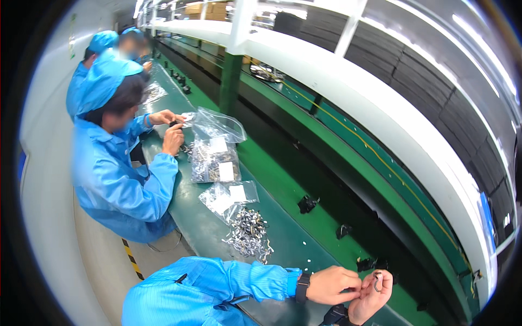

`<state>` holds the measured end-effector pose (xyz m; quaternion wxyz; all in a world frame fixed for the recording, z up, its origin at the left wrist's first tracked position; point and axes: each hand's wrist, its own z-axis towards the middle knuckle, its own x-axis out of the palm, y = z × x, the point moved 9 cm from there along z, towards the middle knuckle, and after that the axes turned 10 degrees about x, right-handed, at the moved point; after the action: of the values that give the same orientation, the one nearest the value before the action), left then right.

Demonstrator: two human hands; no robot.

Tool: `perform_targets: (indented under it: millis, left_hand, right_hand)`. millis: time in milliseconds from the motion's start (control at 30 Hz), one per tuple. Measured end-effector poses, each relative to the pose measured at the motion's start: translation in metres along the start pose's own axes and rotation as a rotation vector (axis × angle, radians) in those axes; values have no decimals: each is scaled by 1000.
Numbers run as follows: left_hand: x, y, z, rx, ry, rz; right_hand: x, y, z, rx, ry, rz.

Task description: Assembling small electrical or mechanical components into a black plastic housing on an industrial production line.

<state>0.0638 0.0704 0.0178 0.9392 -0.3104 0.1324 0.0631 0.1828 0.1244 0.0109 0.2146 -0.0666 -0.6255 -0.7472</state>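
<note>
My left hand (333,286), with a black band at its wrist, reaches in from the left in a blue sleeve. Its thumb and fingers are pinched together against my right hand (370,302); what they hold, if anything, is hidden. Between thumb and fingers, my right hand grips a small curved strip part (377,282), dark and silvery. A loose pile of small strip parts (249,233), silver, black and white, lies on the green table (212,242) to the left of my hands. Clear plastic bags (217,202) with white labels lie just beyond the pile.
Black parts (308,204) sit spaced out along the green-edged line (277,190) beyond the table. A large clear bag (215,163) full of small parts stands farther left. Beside it a co-worker (117,157) in blue handles something small and dark. A green-and-white post (232,81) rises behind.
</note>
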Motion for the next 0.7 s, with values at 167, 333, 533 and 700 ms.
perform_targets:
  millis: [167, 333, 533, 700]
  left_hand:
    - [19, 63, -20, -433, -78, -638]
    - [34, 89, -53, -736, -377, -1260]
    - [35, 129, -135, -819, -480, -1464]
    - [34, 152, -152, -869, -491, -1248]
  right_hand:
    - [-32, -29, 19, 182, 61, 117]
    - [-63, -53, -1, 328, 16, 278]
    - [-111, -120, -45, 527, 8, 423]
    - [-124, -151, -54, 592, -83, 461]
